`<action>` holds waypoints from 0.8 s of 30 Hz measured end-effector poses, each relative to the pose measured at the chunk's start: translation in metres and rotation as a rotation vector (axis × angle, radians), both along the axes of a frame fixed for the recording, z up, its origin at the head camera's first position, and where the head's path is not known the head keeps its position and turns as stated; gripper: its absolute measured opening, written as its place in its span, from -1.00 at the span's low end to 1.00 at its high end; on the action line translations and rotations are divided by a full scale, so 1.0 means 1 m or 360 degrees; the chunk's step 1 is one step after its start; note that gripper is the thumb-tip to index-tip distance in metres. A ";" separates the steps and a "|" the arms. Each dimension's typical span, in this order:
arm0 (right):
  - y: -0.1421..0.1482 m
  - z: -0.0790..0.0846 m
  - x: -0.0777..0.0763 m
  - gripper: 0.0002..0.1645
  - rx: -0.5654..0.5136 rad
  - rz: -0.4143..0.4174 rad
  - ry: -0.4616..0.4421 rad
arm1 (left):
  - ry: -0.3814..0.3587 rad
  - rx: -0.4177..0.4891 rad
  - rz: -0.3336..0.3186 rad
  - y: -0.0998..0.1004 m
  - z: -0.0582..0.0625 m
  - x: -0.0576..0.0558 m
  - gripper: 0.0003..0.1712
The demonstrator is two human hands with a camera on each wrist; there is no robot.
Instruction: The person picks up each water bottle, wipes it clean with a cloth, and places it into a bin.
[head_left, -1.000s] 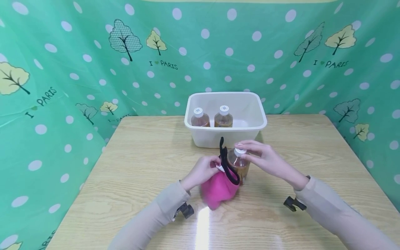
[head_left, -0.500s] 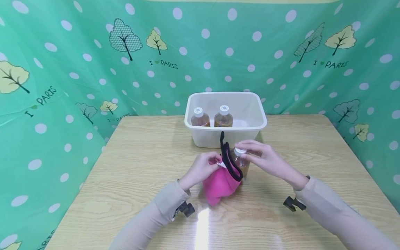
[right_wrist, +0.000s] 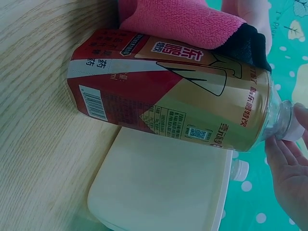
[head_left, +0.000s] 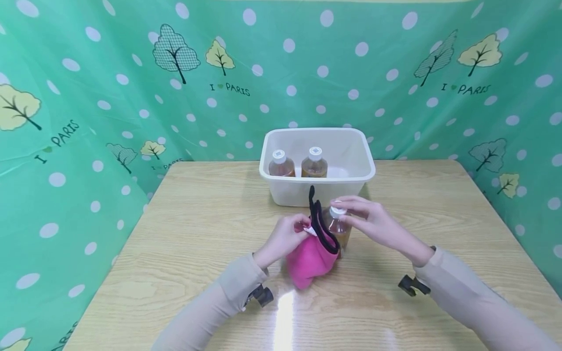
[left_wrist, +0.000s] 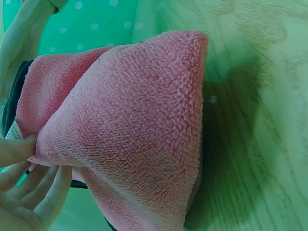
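Observation:
My left hand (head_left: 287, 237) pinches a pink fleecy cloth (head_left: 311, 261) with a black edge and a white tag. In the left wrist view the thumb and fingers grip the cloth (left_wrist: 130, 110) by its edge. The cloth lies against the left side of an upright drink bottle (head_left: 340, 231). My right hand (head_left: 373, 222) holds that bottle by its white cap (head_left: 337, 211), thumb on one side and fingers on the other. In the right wrist view the bottle (right_wrist: 168, 91) has a red and gold label. Part of the bottle is hidden behind the cloth in the head view.
Just behind the bottle stands a white plastic bin (head_left: 316, 190). Inside it are two capped bottles, one on the left (head_left: 281, 165) and one nearer the middle (head_left: 314, 165). All stand on a wooden table (head_left: 197, 234) with a green dotted curtain (head_left: 281, 73) behind.
Over the last second my left hand has shifted the cloth slightly up and to the right, covering more of the bottle. My right hand has stayed on the cap.

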State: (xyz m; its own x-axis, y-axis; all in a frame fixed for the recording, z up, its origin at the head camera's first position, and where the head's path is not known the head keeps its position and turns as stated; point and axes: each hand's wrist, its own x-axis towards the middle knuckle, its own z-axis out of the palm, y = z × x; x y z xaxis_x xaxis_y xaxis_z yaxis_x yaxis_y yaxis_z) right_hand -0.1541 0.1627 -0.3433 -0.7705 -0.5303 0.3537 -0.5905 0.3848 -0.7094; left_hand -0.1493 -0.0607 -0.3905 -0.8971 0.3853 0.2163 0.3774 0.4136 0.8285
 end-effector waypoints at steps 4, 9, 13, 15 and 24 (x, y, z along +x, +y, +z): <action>0.000 0.001 0.000 -0.61 0.0001 -0.0003 -0.0010 | -0.0065 -0.0105 -0.0006 0.001 -0.009 -0.001 -0.80; 0.000 0.000 0.000 -0.63 0.0004 -0.0012 -0.0045 | -0.0154 -0.0203 -0.0007 0.002 -0.021 -0.001 -0.80; 0.001 0.000 0.000 -0.63 -0.0007 -0.0003 -0.0035 | -0.0167 -0.0230 -0.0016 0.003 -0.025 -0.001 -0.81; 0.001 0.000 0.000 -0.63 -0.0009 -0.0002 -0.0018 | -0.0170 -0.0244 -0.0025 0.004 -0.026 -0.001 -0.81; -0.002 -0.003 0.002 -0.58 0.0006 -0.0052 0.0112 | -0.0138 -0.0206 -0.0069 -0.006 -0.029 0.000 -0.79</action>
